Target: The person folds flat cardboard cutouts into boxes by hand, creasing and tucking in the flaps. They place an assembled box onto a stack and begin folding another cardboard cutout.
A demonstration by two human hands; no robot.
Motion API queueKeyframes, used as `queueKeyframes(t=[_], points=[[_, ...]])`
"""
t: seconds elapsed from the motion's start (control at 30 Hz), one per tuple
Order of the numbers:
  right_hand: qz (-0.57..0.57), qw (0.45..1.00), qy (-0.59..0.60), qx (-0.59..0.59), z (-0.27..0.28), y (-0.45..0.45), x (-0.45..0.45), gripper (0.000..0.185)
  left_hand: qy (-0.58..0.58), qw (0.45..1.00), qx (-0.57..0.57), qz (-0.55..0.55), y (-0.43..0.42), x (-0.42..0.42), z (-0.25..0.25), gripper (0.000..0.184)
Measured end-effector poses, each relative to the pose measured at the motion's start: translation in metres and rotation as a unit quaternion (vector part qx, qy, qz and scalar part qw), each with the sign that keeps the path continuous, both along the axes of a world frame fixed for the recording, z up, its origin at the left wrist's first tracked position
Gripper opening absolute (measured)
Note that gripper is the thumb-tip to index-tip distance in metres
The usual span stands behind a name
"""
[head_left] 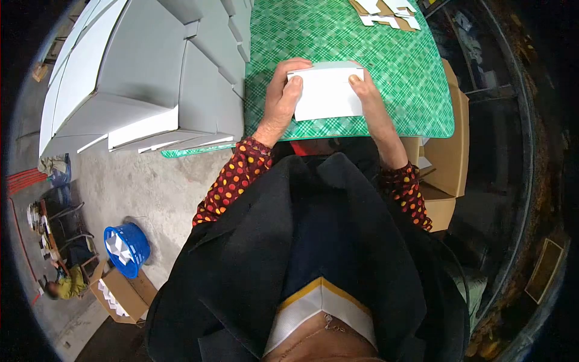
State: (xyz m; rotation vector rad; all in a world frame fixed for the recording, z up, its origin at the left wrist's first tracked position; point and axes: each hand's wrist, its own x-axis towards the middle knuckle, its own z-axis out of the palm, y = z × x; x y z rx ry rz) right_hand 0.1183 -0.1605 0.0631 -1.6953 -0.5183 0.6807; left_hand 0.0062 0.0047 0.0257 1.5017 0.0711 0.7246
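A white cardboard box (329, 95) is between my two hands at the near edge of the table, its plain white side facing me. My left hand (283, 96) is closed on the box's left end, thumb on the upper front corner and fingers over the top edge. On the right end, my right hand (369, 96) grips with the thumb pressed on the upper corner; its other fingers are mostly hidden behind the box. The green checked tablecloth (404, 78) lies beneath.
Large stacked white boxes (145, 66) stand at the left. Flat cardboard pieces (386, 12) lie at the table's far right. An open brown carton (452, 145) stands right of the table. On the floor are a blue basket (140, 241) and another carton (136, 289); a person (69, 283) sits beyond.
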Motion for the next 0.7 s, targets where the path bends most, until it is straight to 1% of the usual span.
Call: queueKeyframes(t=[0.03,0.23,0.4,0.53,0.57,0.7], points=[[0.002,1.000,0.000,0.000,0.000,0.000,0.001,0.073,-0.007,1.000,0.000,0.000,0.000,0.000,0.001,0.028],[0.011,1.000,-0.016,0.012,0.004,-0.003,0.000,0.075,-0.001,1.000,0.017,-0.007,0.003,-0.005,0.005,0.028],[0.032,0.998,-0.031,0.037,-0.002,-0.010,0.001,0.080,0.028,0.997,0.072,-0.014,0.006,-0.011,0.015,0.032],[0.062,0.997,-0.022,0.038,0.001,-0.016,-0.001,0.085,0.107,0.985,0.136,-0.010,0.006,-0.015,0.034,0.040],[0.061,0.997,-0.023,0.038,0.001,-0.017,-0.001,0.085,0.106,0.985,0.137,-0.011,0.006,-0.016,0.039,0.040],[0.076,0.996,-0.013,0.052,-0.002,-0.020,-0.002,0.091,0.166,0.950,0.263,-0.003,0.006,-0.018,0.055,0.041]])
